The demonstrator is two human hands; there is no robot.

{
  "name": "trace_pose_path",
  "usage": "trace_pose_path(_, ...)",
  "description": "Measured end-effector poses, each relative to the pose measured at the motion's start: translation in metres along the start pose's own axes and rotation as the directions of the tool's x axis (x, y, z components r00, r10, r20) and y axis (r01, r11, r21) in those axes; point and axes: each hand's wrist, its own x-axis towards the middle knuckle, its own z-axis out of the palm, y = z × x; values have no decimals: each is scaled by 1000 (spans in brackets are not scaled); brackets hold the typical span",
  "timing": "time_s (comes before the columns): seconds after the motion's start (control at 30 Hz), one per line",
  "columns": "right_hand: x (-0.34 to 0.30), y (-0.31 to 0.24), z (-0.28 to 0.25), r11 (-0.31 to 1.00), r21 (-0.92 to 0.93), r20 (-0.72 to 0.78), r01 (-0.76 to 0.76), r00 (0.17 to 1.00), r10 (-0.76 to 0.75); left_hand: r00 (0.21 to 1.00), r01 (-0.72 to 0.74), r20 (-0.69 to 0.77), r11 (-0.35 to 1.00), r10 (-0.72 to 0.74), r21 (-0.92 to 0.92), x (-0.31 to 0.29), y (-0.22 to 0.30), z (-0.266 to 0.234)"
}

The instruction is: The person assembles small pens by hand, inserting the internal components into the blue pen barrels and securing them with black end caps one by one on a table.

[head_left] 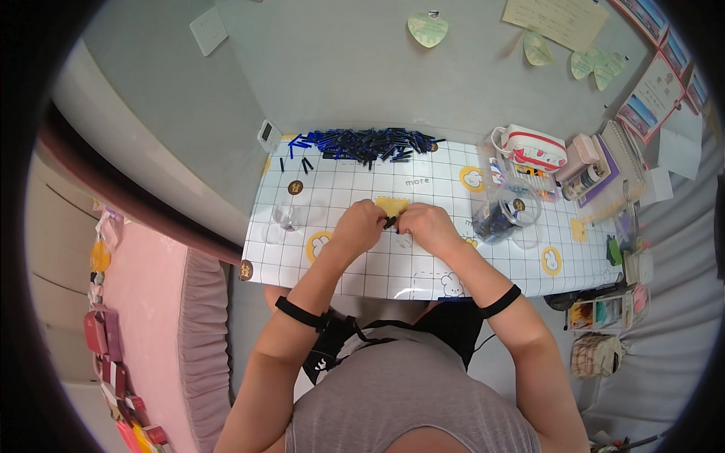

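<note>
My left hand (362, 226) and my right hand (427, 229) meet over the middle of the table, fingers pinched together. Small dark pieces (390, 222) show between the fingertips, looking like the short dark blue-black tubes piled at the back; how many there are I cannot tell. Just beyond the fingers lies a yellow piece (392, 204), perhaps a printed patch of the tabletop cover. The heap of dark tubes (370, 143) spreads along the far edge, with a few loose at its left. To the right, a clear plastic jar (495, 220) holds more dark tubes.
A small clear cup (286, 217) stands on the left of the grid-patterned table (355, 283). At the far left corner is a small white display device (268, 136). A white and red pouch (533, 148), pens and notebooks (621, 162) crowd the right back.
</note>
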Motion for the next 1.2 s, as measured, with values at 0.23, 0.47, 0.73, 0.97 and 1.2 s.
trace_pose_path(0.23, -4, -9, -13, 951, 7, -134, -309, 942, 307, 999, -35, 36, 999, 34, 13, 0, 14, -1)
trace_pose_path(0.47, -4, -14, -7, 867, 66, 21, -494, 869, 494, 996, 35, 85, 995, -26, -97, 4, 23, 6)
trace_pose_path(0.73, 0, -28, -3, 820, 89, 61, -566, 825, 562, 997, 27, 70, 999, -24, -38, 5, 29, 13)
trace_pose_path(0.97, 0, -21, -13, 802, 72, 125, -592, 804, 582, 991, 84, 96, 995, -89, 56, 19, 26, 22)
trace_pose_path(1.2, 2, -14, -20, 745, -83, 252, -662, 709, 659, 943, 146, 293, 987, -158, 61, 34, 29, 16)
